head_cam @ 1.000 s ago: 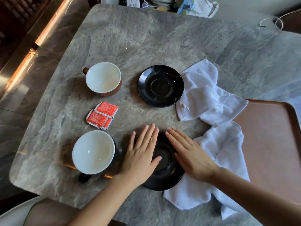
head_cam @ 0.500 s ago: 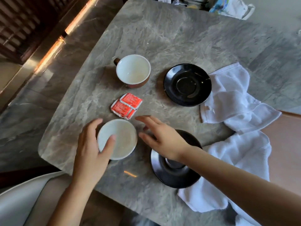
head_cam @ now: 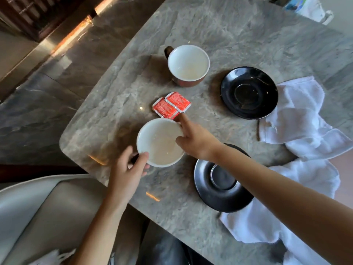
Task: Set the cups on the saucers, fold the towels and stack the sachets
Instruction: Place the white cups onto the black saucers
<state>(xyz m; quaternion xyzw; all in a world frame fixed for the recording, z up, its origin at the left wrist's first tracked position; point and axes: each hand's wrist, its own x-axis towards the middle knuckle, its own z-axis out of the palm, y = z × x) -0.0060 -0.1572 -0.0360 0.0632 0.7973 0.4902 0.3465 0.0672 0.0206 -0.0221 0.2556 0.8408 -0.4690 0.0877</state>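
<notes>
A white-lined near cup stands on the marble table. My left hand grips its near rim and dark handle. My right hand holds its far right rim, fingers over the edge. Right of the cup lies an empty black near saucer, partly under my right forearm. A brown far cup stands farther back beside an empty black far saucer. Red sachets lie overlapped between the two cups. White towels lie crumpled at the right.
A pale chair sits below the table's near left edge. A brown tray peeks out at the right edge under the towels. A white bag stands at the table's far side.
Both hands left the near saucer and moved left to the near cup. They have closed on its rim. The camera view shifted left.
</notes>
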